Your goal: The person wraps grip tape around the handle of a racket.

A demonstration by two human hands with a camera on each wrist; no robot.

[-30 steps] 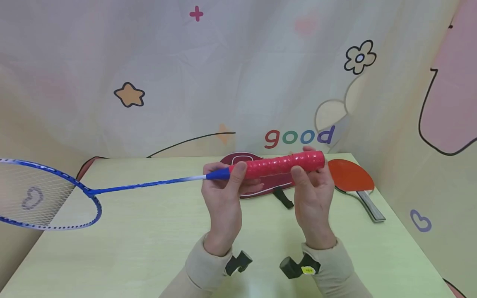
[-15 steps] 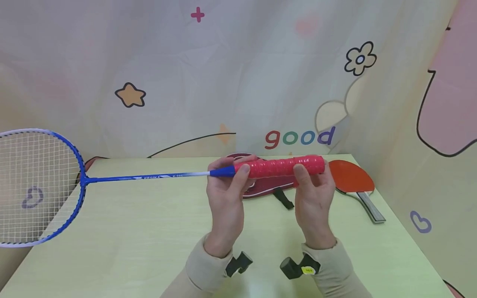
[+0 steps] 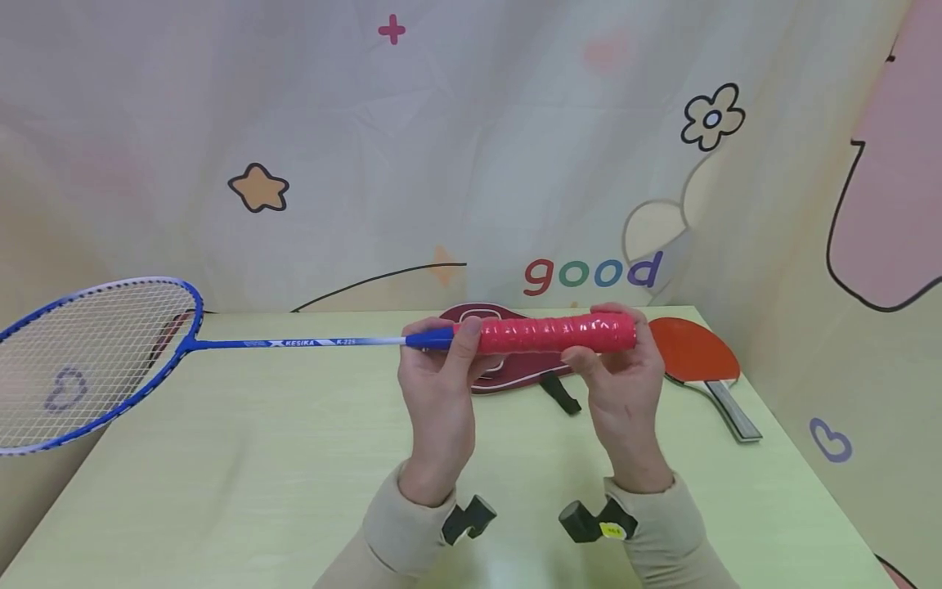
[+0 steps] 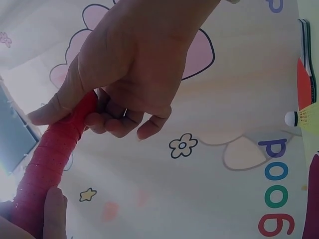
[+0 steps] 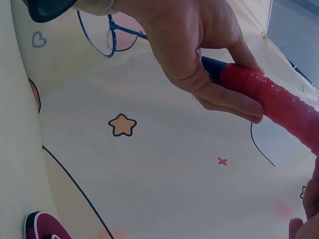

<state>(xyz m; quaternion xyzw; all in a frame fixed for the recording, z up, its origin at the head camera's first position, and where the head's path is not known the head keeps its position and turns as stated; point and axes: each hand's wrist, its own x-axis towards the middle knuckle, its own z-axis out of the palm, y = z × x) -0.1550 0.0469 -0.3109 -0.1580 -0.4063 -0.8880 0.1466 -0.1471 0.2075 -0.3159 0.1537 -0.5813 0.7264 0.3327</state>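
Observation:
A badminton racket (image 3: 545, 334) with a blue-and-white shaft and a red wrapped grip is held level above the table. Its strung head (image 3: 96, 368) extends past the left edge of the head view. My left hand (image 3: 439, 401) pinches the grip beside the blue cone (image 3: 429, 339), thumb in front and fingers behind. At the butt end, my right hand (image 3: 625, 393) holds the grip, its thumb low in front and fingertips over the top. The left wrist view shows the right hand (image 4: 134, 59) around the grip's end; the right wrist view shows the left hand (image 5: 184, 45).
On the pale table (image 3: 257, 474), a maroon case (image 3: 522, 376) with a black strap (image 3: 561, 393) lies behind the hands. A red table tennis bat (image 3: 695, 352) lies at the right. The left wrist view also shows a shuttlecock (image 4: 304, 118). A patterned curtain (image 3: 471, 164) stands behind the table.
The racket has turned about its long axis, tilting its head to a different angle. My right thumb has slid left and lower on the grip, and right fingertips now show over its top.

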